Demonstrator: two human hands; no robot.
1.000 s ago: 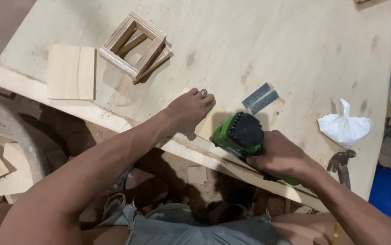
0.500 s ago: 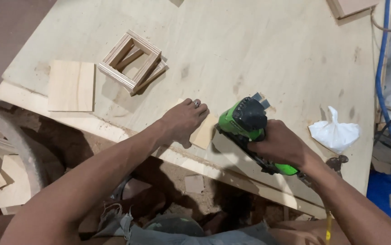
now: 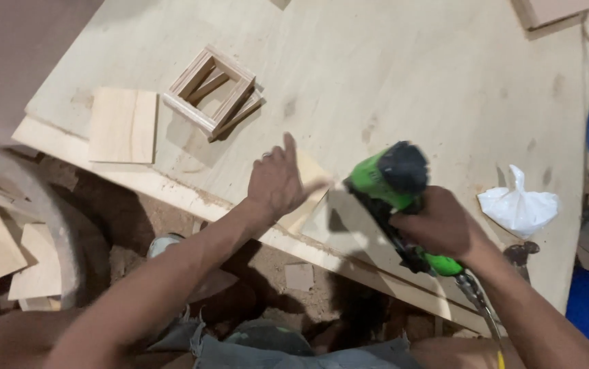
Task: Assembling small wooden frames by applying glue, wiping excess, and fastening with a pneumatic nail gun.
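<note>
while right fingers (image 3: 421, 222) grip the green nailer (image 3: 386, 179), spread left fingers (image 3: 287, 147) press the wood piece (image 3: 311, 179).

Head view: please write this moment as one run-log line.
left hand: on small wood piece | right hand: grips green nail gun | plywood table

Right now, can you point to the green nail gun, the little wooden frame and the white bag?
green nail gun (image 3: 384, 179), head view, on its green body.
wooden frame (image 3: 211, 90), head view, on its near rail.
white plastic bag (image 3: 518, 206), head view, on its bulging middle.
</note>
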